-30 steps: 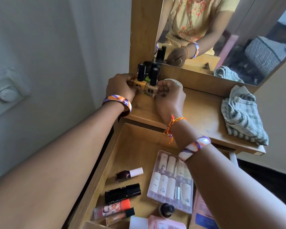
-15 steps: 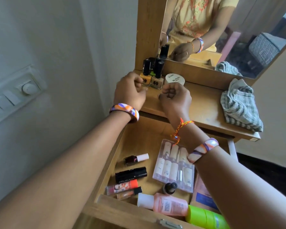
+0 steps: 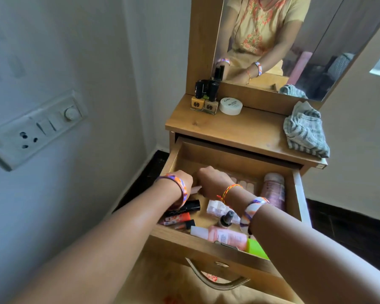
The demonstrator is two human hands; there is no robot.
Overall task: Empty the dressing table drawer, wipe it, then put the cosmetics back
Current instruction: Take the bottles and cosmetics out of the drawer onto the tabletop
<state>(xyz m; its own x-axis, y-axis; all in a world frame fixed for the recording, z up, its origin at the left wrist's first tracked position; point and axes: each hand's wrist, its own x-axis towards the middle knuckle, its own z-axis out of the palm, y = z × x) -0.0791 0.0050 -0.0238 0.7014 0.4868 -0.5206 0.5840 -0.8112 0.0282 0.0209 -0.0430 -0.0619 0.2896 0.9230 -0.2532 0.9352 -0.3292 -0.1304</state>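
While 2 hands (image 3: 180, 183) (image 3: 213, 181) reach into the drawer (image 3: 228, 156), grips hidden, 2 nail polish bottles (image 3: 204, 104) stand above.

A wall switchboard (image 3: 34, 128) (one socket, one round dial) at left; mirror (image 3: 294, 40) above.

matt wooden drawer (image 3: 208, 243), curved metal handle (image 3: 215, 281), striped cloth (image 3: 305, 130)

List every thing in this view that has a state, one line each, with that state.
Wooden dressing table drawer: pulled open, cosmetics inside.
Left hand: reaching into the drawer; grip hidden.
Right hand: reaching into the drawer; grip hidden.
Yellow and beige nail polish bottles: upright on the tabletop, capped.
Round white jar: lid on.
Grey striped cloth: crumpled on the tabletop.
Pink bottle with white cap: lying down.
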